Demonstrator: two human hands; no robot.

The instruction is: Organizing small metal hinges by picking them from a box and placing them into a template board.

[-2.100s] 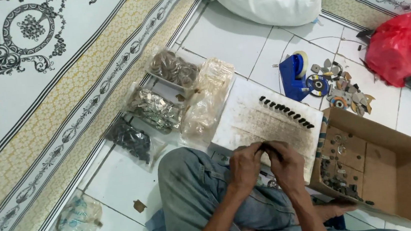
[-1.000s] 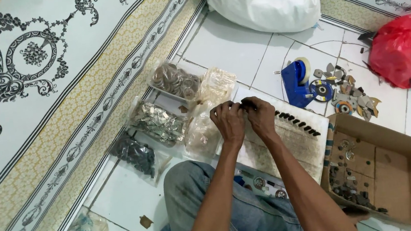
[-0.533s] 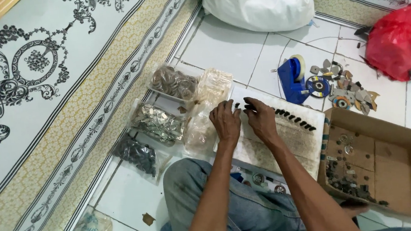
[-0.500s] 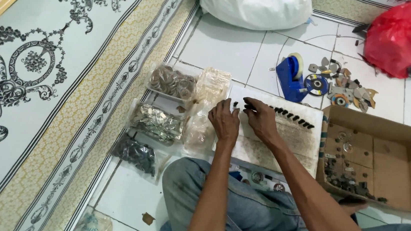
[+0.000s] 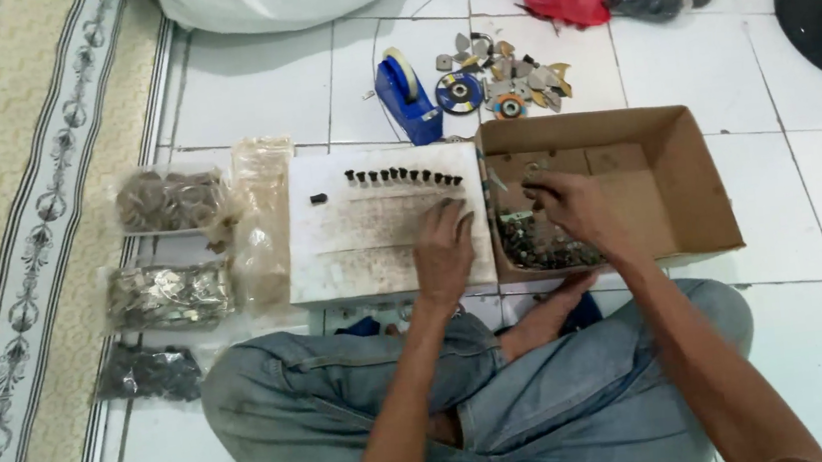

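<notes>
I see right hand [image 5: 575, 207] inside cardboard box [image 5: 697, 173], fingertips pinching among small metal parts [image 5: 533, 241]. Left hand [image 5: 445, 250] flat, fingers loosely spread, on white board [image 5: 362, 246]. Row of dark pieces [image 5: 404, 175] runs left-right, just beyond left hand.
</notes>
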